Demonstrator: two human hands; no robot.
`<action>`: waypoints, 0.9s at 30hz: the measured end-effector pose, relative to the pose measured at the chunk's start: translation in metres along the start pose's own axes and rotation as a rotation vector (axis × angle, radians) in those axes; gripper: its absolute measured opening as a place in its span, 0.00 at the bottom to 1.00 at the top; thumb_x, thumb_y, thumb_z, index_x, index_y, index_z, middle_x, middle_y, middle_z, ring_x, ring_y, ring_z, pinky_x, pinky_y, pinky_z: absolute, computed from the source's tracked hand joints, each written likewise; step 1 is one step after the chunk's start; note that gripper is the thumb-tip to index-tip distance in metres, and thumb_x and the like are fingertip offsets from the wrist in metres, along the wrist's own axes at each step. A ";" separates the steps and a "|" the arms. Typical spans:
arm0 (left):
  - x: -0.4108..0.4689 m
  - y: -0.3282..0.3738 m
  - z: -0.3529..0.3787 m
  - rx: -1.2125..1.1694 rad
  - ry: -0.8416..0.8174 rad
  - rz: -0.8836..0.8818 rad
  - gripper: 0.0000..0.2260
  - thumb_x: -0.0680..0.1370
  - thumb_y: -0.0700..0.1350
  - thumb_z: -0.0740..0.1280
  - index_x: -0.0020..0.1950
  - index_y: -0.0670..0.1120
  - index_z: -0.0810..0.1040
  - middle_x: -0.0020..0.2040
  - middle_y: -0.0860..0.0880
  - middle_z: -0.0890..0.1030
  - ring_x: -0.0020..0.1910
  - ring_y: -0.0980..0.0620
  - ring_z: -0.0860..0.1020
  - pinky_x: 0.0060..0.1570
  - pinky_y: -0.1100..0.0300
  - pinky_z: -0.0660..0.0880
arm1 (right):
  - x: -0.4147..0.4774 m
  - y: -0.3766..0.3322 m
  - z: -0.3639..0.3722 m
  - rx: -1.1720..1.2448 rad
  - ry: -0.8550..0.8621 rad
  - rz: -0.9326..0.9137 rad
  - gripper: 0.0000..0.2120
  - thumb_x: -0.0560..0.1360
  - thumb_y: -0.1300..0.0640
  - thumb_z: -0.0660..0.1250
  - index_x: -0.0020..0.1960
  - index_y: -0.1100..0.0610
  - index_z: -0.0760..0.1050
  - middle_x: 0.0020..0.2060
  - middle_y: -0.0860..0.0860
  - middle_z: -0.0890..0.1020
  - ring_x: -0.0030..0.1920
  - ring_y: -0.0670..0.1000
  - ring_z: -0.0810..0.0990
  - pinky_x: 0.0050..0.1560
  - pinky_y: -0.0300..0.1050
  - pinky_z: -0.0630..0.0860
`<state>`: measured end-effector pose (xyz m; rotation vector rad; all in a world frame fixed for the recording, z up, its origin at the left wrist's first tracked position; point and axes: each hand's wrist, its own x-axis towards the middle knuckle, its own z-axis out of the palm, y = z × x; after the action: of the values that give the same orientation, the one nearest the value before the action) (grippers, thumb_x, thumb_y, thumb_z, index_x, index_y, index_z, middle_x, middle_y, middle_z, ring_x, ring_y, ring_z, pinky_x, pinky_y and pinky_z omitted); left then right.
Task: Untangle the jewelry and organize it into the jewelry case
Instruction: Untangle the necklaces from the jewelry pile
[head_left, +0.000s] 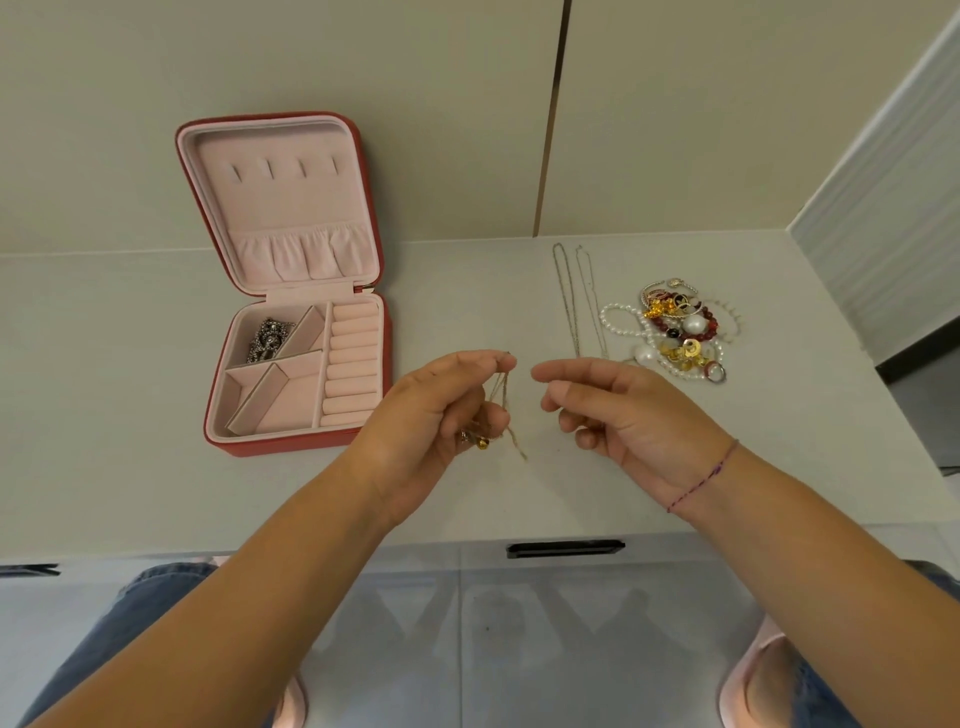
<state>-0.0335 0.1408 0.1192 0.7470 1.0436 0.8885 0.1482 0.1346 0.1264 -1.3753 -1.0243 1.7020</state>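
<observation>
Pinching a thin gold chain (505, 410), the left grip (441, 405) hangs above the counter (104, 364). Right grip (613, 410) just beside it, fingers loosely curled, holding nothing. Open jewelry case (291, 442) lies left of both; tangled jewelry pile (675, 332) beyond the right grip.

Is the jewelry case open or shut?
Open. The lid of the case leans back, and its pink compartments show; one holds a dark chain.
</observation>
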 end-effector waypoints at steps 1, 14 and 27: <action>-0.001 0.000 0.001 -0.020 -0.025 -0.015 0.09 0.79 0.45 0.63 0.48 0.46 0.82 0.21 0.51 0.62 0.31 0.50 0.76 0.45 0.57 0.73 | 0.000 0.001 0.001 -0.051 -0.011 -0.013 0.08 0.74 0.62 0.68 0.50 0.55 0.82 0.36 0.48 0.81 0.35 0.44 0.74 0.35 0.36 0.70; -0.005 0.000 0.004 -0.057 -0.171 -0.034 0.12 0.72 0.44 0.66 0.53 0.46 0.83 0.27 0.49 0.70 0.28 0.51 0.73 0.40 0.58 0.74 | -0.003 0.004 0.006 -0.158 0.042 -0.086 0.01 0.70 0.58 0.72 0.40 0.54 0.82 0.31 0.46 0.81 0.35 0.42 0.76 0.38 0.37 0.70; -0.003 0.001 0.004 -0.108 -0.095 -0.082 0.04 0.68 0.42 0.68 0.37 0.43 0.80 0.42 0.45 0.81 0.26 0.54 0.72 0.44 0.54 0.74 | 0.001 0.004 0.004 0.127 0.020 -0.007 0.07 0.65 0.54 0.69 0.39 0.57 0.78 0.34 0.50 0.82 0.36 0.45 0.79 0.39 0.37 0.73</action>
<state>-0.0302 0.1381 0.1223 0.6454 0.9289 0.8242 0.1439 0.1333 0.1228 -1.3028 -0.8927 1.7142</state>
